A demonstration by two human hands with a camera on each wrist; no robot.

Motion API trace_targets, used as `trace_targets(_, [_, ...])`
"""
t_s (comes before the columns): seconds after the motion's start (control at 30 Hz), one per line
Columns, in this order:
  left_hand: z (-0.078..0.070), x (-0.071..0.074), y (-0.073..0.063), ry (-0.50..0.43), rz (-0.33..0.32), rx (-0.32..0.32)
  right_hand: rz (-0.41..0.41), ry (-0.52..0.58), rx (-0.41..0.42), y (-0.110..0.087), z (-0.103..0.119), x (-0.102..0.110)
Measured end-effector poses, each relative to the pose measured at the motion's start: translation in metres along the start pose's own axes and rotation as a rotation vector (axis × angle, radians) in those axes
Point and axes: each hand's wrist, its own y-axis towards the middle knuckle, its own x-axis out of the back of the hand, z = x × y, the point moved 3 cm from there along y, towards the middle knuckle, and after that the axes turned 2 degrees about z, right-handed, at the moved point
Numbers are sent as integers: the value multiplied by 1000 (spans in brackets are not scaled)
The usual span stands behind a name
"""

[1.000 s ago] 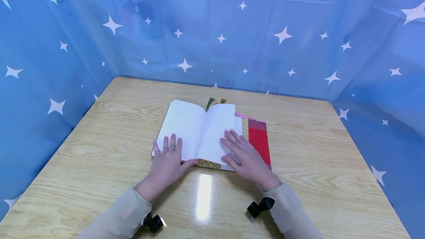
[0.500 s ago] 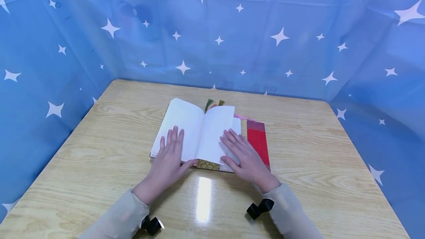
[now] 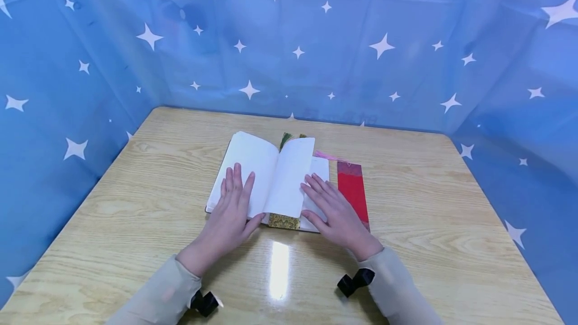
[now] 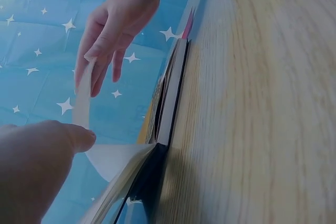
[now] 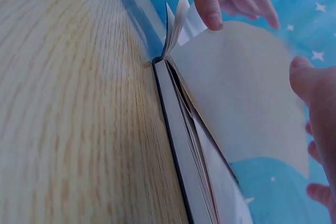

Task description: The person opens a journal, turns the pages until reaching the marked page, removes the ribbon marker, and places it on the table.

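A notebook (image 3: 253,159) with blank white pages lies spread on the table. One right-hand leaf (image 3: 289,174) stands raised, its free edge curving up beside my right hand (image 3: 336,217). The right fingers are stretched out along that edge, with the thumb apart from them. My left hand (image 3: 230,212) is over the left page, fingers extended, its thumb near the bottom of the spine. In the right wrist view the lifted leaf (image 5: 236,87) spans between the two hands. A gold patterned strip (image 3: 283,221) shows below the leaf, and a red bookmark (image 3: 353,192) lies partly behind the right hand.
A green tassel (image 3: 285,139) pokes out above the notebook, and a pink cord (image 3: 329,156) runs to the red bookmark. The wooden table (image 3: 429,234) has a glare spot in front. Blue star-printed cloth (image 3: 203,59) surrounds its back and sides.
The right leaf has risen, its free edge shifting left and uncovering more of the page beneath. My left hand has slid slightly farther up the left page; the right hand has barely moved.
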Motion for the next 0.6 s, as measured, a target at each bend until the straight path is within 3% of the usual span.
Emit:
trace_targets(0.13, [0, 1, 1, -14, -45, -38, -9, 8, 17, 0, 0, 1])
trace_targets(0.37, [1, 2, 1, 2, -202, -94, 12, 6, 5, -1, 1, 1])
trace_targets(0.5, [1, 4, 0, 2, -249, -107, 22, -4, -16, -2, 2, 0])
trace_targets(0.6, [2, 5, 0, 21, -248, -107, 24, -4, -16, -2, 2, -2])
